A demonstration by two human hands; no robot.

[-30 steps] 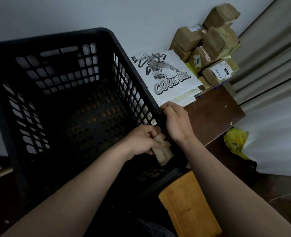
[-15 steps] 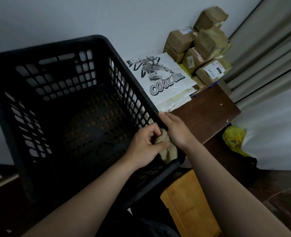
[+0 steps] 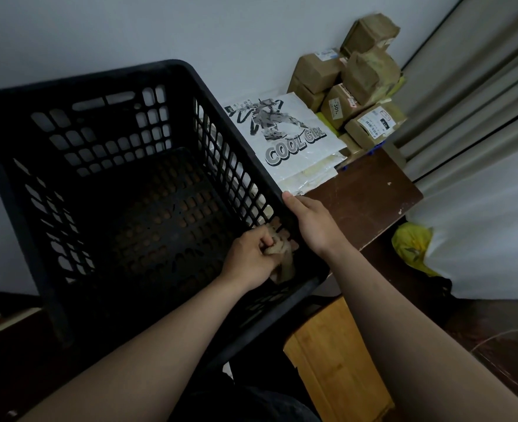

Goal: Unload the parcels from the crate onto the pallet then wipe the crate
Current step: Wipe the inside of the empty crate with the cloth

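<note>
Nearest me, a pale wooden panel (image 3: 327, 367). My left hand (image 3: 248, 257), fingers curled tight, pinches a crumpled beige cloth (image 3: 283, 263) against the inner wall of the black lattice plastic crate (image 3: 84, 79). My right hand (image 3: 312, 223) grips the crate's right rim, its fingers apparently wrapped outside and mostly hidden. Beyond lie a glossy white printed bag (image 3: 291, 132) and taped brown parcels (image 3: 370, 71), stacked in the corner by the plain wall.
</note>
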